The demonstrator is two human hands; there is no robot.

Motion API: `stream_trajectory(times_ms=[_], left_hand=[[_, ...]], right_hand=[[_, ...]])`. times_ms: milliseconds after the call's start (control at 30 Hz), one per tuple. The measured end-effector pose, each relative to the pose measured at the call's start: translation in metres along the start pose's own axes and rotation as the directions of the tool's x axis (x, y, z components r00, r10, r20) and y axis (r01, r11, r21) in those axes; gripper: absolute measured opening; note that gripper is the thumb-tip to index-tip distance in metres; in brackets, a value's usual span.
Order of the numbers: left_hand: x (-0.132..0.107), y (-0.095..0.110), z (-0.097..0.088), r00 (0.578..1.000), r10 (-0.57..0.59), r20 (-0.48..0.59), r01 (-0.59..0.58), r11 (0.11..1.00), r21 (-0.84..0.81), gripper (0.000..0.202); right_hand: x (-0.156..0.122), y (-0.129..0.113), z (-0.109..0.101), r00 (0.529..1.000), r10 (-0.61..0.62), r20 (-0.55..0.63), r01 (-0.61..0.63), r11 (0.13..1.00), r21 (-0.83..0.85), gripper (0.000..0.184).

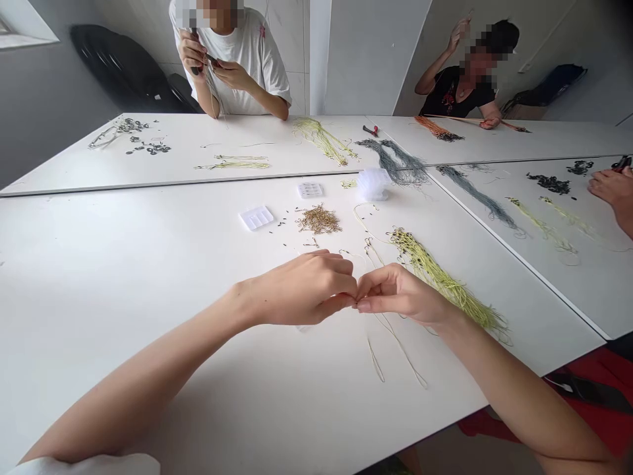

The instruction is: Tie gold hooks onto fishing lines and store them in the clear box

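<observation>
Hands meet above the near white table (123, 277), left hand (299, 290) and right hand (398, 295) each closed into a pinch, their fingertips (357, 303) touching at the centre. Whether they grip anything between them is too fine to tell. Thin pale looped lines (401, 353) lie on the tabletop just below the hands, and a yellow-green line bundle (440, 277), its far end dotted with dark hooks, lies just beside the right hand. These lines are judged light, limp and easily tangled, best taken singly near an end between the finger pads, away from any hook point.

Far of the hands lie a small heap of brass hooks (319, 220), a clear compartment tray (256, 218), a smaller white tray (310, 190) and a stacked clear box (373, 183). A grey line bundle (395, 161) crosses the seam with the far table. The near table's right edge (554, 356) passes close under the right forearm, while the tabletop extends well left of the hands. A co-worker's hand (613, 188) rests at far right.
</observation>
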State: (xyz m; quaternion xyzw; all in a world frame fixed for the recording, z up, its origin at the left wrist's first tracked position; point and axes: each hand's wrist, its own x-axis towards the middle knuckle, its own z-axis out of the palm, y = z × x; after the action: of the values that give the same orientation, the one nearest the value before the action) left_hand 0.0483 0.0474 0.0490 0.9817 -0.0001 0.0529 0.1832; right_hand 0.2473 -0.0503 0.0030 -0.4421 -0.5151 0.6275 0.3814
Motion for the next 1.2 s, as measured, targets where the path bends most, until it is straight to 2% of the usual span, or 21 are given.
stream_trajectory(times_ms=[133,300,500,633,733,967,1200], left_hand=[[0.001,-0.002,0.001,1.0,-0.018,0.015,0.017,0.998,0.061,0.023],[0.001,-0.003,0.0,1.0,-0.017,0.001,0.017,0.996,0.092,0.023],[-0.001,-0.002,-0.002,1.0,-0.021,-0.022,0.022,0.998,0.064,0.021],[-0.003,0.0,-0.004,0.996,-0.081,-0.03,0.08,0.996,-0.035,0.019],[-0.004,0.001,-0.006,0.993,-0.113,-0.04,0.108,0.987,-0.117,0.018],[-0.002,0.002,-0.008,0.985,-0.166,-0.053,0.147,0.954,-0.262,0.016],[-0.002,0.001,-0.007,0.99,-0.135,-0.029,0.122,0.957,-0.265,0.017]], right_hand=[[0.0,-0.001,0.001,0.999,0.041,-0.008,-0.041,0.998,-0.054,0.011],[0.001,0.002,0.002,0.998,0.052,-0.027,-0.053,0.998,-0.034,0.017],[-0.003,0.001,0.007,0.991,-0.083,-0.107,0.063,0.982,-0.177,0.011],[-0.007,0.0,0.01,0.963,-0.236,-0.133,0.178,0.921,-0.346,0.008],[-0.009,0.0,0.012,0.942,-0.309,-0.131,0.235,0.886,-0.401,0.004],[-0.011,0.001,0.013,0.909,-0.388,-0.149,0.282,0.839,-0.466,0.005],[-0.013,-0.001,0.012,0.901,-0.428,-0.075,0.331,0.788,-0.519,0.007]])
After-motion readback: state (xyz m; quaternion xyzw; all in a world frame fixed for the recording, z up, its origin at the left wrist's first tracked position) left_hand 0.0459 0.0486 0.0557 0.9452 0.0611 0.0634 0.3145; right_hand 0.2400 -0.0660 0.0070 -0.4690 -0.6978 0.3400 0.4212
